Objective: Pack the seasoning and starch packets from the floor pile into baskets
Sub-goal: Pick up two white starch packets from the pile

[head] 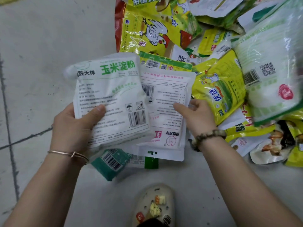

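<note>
My left hand (74, 126) grips a white starch packet with green lettering (111, 89), thumb on its printed face, held above the floor. My right hand (195, 114) pinches the right edge of a white packet with red print (165, 115), which sits partly under the green-lettered one. A pile of yellow and green seasoning packets (218, 89) lies on the floor to the right and behind. A large yellow packet with a chicken drawing (147, 30) lies at the top of the pile.
A teal packet with a barcode (109, 161) lies on the tiled floor below my left hand. A large clear-and-white bag (270, 71) leans at the right. My sandalled foot (154, 207) stands at the bottom centre. Bare grey floor tiles (41, 63) spread to the left. No basket is in view.
</note>
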{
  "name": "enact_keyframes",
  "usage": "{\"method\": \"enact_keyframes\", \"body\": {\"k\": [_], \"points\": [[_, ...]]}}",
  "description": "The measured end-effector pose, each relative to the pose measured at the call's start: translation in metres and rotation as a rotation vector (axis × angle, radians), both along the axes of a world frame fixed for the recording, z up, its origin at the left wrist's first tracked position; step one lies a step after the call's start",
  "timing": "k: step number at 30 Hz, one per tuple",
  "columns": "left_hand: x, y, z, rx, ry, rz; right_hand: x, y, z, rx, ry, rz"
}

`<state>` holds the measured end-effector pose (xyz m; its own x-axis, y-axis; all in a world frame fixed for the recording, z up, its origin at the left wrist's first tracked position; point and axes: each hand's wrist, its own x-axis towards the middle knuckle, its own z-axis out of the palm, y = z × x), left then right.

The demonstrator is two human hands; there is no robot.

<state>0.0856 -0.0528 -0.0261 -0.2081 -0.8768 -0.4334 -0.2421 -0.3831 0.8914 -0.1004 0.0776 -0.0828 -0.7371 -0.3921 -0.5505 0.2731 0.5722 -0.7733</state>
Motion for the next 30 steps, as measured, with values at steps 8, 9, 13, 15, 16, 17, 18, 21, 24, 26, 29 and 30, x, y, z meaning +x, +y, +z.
{"method": "enact_keyframes", "body": {"k": [8, 9, 13, 15, 16, 17, 18, 21, 24, 26, 29, 30], "points": [[-0.003, 0.003, -0.008, -0.001, -0.001, 0.023, 0.018, -0.028, 0.002, 0.075, -0.072, -0.181], [-0.005, 0.004, -0.009, -0.006, -0.001, 0.017, 0.023, -0.030, 0.004, 0.126, -0.030, -0.153], [-0.009, 0.010, -0.012, -0.013, 0.013, 0.019, 0.030, -0.031, 0.000, 0.242, 0.139, -0.097], [-0.010, 0.012, -0.014, 0.006, 0.015, 0.028, 0.024, -0.032, -0.002, 0.240, 0.111, -0.124], [-0.010, 0.013, -0.015, 0.014, 0.014, 0.031, 0.022, -0.034, -0.001, 0.245, 0.095, -0.114], [-0.011, 0.013, -0.015, 0.017, 0.016, 0.032, 0.022, -0.035, -0.001, 0.235, 0.094, -0.092], [-0.012, 0.012, -0.015, 0.016, 0.017, 0.032, 0.023, -0.037, -0.001, 0.206, 0.105, -0.080], [-0.013, 0.012, -0.015, 0.005, 0.025, 0.031, 0.030, -0.036, -0.005, 0.064, 0.122, -0.122], [-0.011, 0.011, -0.012, -0.025, 0.030, 0.005, 0.026, -0.024, -0.007, -0.058, 0.077, -0.158], [-0.011, 0.011, -0.009, -0.030, 0.037, -0.007, 0.017, -0.012, -0.005, -0.126, 0.115, -0.183], [-0.016, 0.014, -0.007, -0.043, 0.062, -0.038, -0.005, 0.010, 0.007, -0.193, 0.166, -0.229], [-0.019, 0.016, -0.006, -0.049, 0.071, -0.058, -0.013, 0.018, 0.009, -0.206, 0.172, -0.247]]}}
